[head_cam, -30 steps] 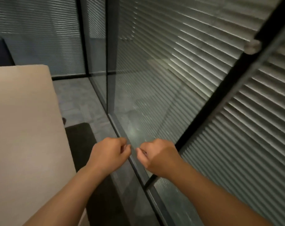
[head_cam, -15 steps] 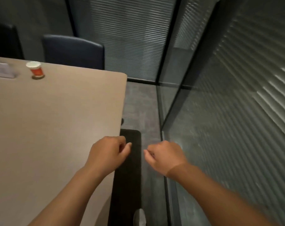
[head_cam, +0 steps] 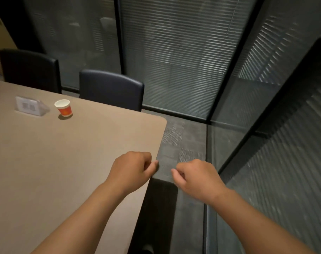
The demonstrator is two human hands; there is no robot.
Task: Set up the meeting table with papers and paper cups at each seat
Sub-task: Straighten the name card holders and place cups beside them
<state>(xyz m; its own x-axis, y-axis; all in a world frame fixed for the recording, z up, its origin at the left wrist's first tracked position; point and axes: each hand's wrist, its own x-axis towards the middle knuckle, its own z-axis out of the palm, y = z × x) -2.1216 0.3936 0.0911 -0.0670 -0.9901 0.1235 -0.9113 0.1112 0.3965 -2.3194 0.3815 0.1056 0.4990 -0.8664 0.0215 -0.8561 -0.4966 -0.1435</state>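
Observation:
A red and white paper cup [head_cam: 63, 107] stands upright on the beige meeting table [head_cam: 68, 154], near its far edge. Left of the cup is a clear plastic sign holder [head_cam: 31, 106]. My left hand [head_cam: 132, 169] hovers over the table's right edge with its fingers curled shut and nothing in it. My right hand [head_cam: 197, 177] is a closed fist just right of the table, above the floor, also holding nothing. No papers are in view.
Two dark chairs [head_cam: 111, 88] [head_cam: 30, 67] stand along the table's far side. Another dark chair back [head_cam: 158, 204] sits at the table's right end below my hands. Glass walls with blinds [head_cam: 174, 57] enclose the back and right. Grey carpet [head_cam: 183, 143] runs between table and glass.
The view has swung left from the glass wall toward the table, bringing the cup, sign holder and chairs into sight. Both hands stay closed and close together.

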